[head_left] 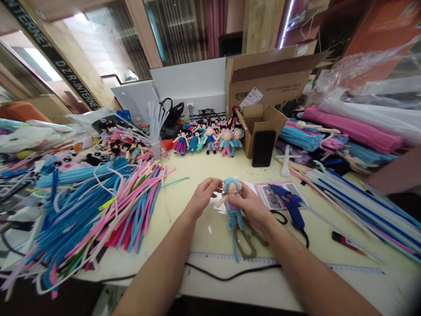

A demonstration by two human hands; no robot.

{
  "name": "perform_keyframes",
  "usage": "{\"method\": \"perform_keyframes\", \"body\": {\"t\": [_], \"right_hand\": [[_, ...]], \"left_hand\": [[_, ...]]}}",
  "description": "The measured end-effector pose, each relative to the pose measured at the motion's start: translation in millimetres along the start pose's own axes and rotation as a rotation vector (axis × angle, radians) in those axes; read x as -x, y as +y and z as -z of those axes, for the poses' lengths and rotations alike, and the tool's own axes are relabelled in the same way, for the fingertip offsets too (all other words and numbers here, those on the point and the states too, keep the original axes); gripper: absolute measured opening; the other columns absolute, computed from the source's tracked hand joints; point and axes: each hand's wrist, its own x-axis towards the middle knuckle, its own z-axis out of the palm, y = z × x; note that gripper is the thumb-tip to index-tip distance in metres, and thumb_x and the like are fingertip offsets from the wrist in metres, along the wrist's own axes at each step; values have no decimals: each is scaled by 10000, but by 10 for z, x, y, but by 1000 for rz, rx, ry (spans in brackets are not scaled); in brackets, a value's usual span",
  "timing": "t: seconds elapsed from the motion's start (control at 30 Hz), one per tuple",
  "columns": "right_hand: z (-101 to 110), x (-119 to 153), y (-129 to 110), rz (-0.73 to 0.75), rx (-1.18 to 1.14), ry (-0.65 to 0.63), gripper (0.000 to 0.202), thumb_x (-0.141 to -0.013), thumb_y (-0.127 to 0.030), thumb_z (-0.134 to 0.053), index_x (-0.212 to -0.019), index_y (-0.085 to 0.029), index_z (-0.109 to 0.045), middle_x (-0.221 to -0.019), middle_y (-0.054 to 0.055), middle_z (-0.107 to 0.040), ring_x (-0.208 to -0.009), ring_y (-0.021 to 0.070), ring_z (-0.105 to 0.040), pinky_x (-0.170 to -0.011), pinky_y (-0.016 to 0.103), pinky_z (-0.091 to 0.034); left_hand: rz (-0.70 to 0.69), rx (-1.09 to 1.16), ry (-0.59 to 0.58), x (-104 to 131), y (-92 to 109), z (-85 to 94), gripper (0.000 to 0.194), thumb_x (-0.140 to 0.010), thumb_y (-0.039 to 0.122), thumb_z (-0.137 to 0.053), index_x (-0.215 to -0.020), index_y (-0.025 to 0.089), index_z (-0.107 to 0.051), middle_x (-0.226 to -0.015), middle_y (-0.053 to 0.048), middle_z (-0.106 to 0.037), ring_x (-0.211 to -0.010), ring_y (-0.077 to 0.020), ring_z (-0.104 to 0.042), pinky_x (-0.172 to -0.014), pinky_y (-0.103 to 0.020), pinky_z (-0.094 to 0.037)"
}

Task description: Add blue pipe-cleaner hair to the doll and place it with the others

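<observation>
A small doll [234, 206] with blue hair and blue legs is held upright over the middle of the table. My right hand [252, 202] grips it from the right, the thumb across its chest. Close to the left side of its head is my left hand [205, 193], with thumb and fingertips pinched together; what they hold, if anything, is too small to make out. A blue strip [235, 245] hangs below the doll. Scissors [245, 243] lie under the doll and my right hand.
A blue glue gun [291, 204] lies at the right on a printed card. Pipe cleaners [82, 210] spread over the left. Several dolls [210, 138], a black phone [263, 148] and cardboard boxes [269, 83] stand behind. A ruler [230, 258] and a black cable cross the front.
</observation>
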Motion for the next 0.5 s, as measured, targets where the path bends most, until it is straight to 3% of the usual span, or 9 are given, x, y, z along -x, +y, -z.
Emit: {"method": "perform_keyframes", "body": {"t": [0.07,0.2,0.33,0.5], "right_hand": [[3,0,30,-5,-9,-2,584,-615,-255,-771,-1143,-252,-522,-1051,26,-661,-1002,224,-596,-841,339,-452],[4,4,87,-20,34,-8,690,-638,-272,-778,-1242,-269,-444,-1000,18,-676,-936,206,-624,-777,321,-474],[45,-8,11,8,116,32,717,-623,-282,-790,-1255,-249,-453,-869,5,-682,-823,192,-627,-720,318,-465],[156,-40,-154,13,2,196,324,-676,-419,-724,-908,-200,-666,-864,34,-677,-792,153,-591,-681,282,-431]], "left_hand": [[16,-34,-110,17,-9,-34,395,-792,500,-562,-931,142,-655,-905,-72,-668,-811,-175,-608,-673,-266,-451],[30,16,-277,47,-32,-123,387,-699,397,-712,-984,138,-671,-948,-76,-691,-884,-203,-609,-790,-295,-455],[86,201,-165,34,-14,-101,408,-665,360,-748,-983,120,-663,-894,-86,-704,-829,-199,-633,-779,-295,-461],[86,335,-112,3,47,14,382,-735,394,-676,-1008,138,-596,-830,-98,-713,-754,-190,-644,-695,-285,-473]]}}
